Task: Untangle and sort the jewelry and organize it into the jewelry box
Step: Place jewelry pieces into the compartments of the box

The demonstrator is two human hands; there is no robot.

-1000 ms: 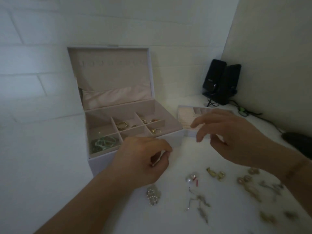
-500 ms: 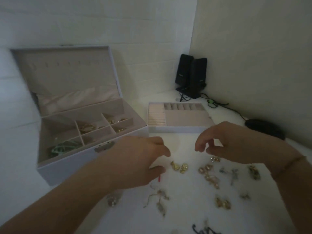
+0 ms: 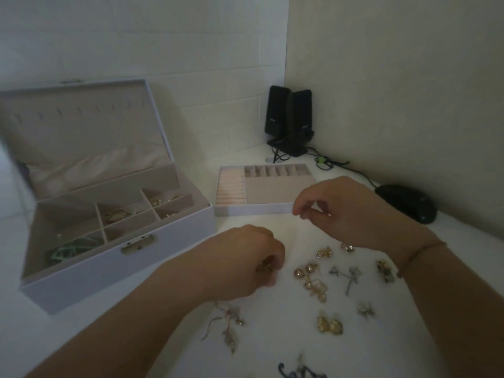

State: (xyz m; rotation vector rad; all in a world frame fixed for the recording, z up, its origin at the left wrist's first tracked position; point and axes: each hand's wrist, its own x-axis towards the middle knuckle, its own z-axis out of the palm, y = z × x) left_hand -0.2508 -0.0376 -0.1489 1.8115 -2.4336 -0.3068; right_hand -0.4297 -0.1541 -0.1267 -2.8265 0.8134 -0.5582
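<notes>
- No writing can be read on the black speakers (image 3: 290, 120) at the far corner.
- A small gold piece (image 3: 266, 266) is pinched in the curled left hand (image 3: 245, 264).
- The right hand (image 3: 343, 211) is held with fingertips together; what they hold cannot be told.
- The open jewelry box (image 3: 109, 241) stands left; loose earrings (image 3: 313, 282) lie on the near tabletop (image 3: 272, 336), a tray (image 3: 259, 208) beyond.

Dark tangle (image 3: 300, 373) cut off at bottom edge.

Tray (image 3: 253, 210) right of jewelry box (image 3: 114, 257)
</notes>
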